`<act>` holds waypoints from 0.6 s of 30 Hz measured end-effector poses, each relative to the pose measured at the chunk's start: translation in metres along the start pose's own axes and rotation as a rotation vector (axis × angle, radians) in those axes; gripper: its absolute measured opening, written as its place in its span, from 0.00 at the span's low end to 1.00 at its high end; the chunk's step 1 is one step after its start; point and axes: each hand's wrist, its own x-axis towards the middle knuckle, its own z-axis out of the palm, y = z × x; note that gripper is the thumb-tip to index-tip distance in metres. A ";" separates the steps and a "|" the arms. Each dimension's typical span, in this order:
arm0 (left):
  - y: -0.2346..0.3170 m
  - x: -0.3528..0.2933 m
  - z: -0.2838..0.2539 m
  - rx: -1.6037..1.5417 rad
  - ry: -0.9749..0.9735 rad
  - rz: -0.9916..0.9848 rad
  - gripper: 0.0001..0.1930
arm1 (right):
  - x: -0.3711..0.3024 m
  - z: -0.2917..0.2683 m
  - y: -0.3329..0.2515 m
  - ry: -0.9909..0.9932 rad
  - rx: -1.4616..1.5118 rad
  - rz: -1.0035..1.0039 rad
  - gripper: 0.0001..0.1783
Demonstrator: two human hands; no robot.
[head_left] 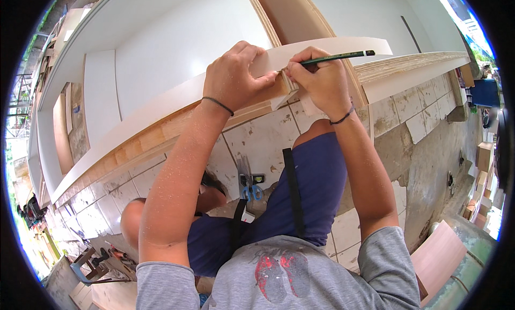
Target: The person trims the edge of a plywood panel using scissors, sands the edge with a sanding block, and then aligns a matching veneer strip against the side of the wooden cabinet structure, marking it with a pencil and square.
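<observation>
My right hand (319, 76) pinches a dark green pencil (346, 56), its tip down by the end of a plywood edge (289, 83) on a cabinet frame. Just left of it, my left hand (233, 74) is closed over a long white board strip (177, 105), the thumb pressed toward the pencil tip and the fingers over the far side. The strip lies along the front of the large white-lined cabinet (166, 42) and looks bent by the lens. The exact mark under the pencil tip is too small to make out.
An upright plywood divider (289, 15) stands beyond my hands. On the worn tiled floor (263, 133), between my legs, lie blue-handled scissors (252, 192) and a small level (258, 178). Loose boards (442, 256) lie at lower right, and tools with wood pieces (102, 264) at lower left.
</observation>
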 end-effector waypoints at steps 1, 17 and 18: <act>0.000 0.000 0.000 0.000 0.003 0.001 0.19 | 0.000 0.000 0.000 -0.005 -0.005 -0.007 0.02; 0.001 -0.003 -0.002 -0.054 -0.020 -0.044 0.19 | -0.034 -0.030 -0.055 0.269 0.470 -0.168 0.07; -0.001 -0.004 -0.004 -0.053 -0.006 -0.033 0.19 | -0.046 -0.043 -0.073 0.308 0.375 -0.294 0.09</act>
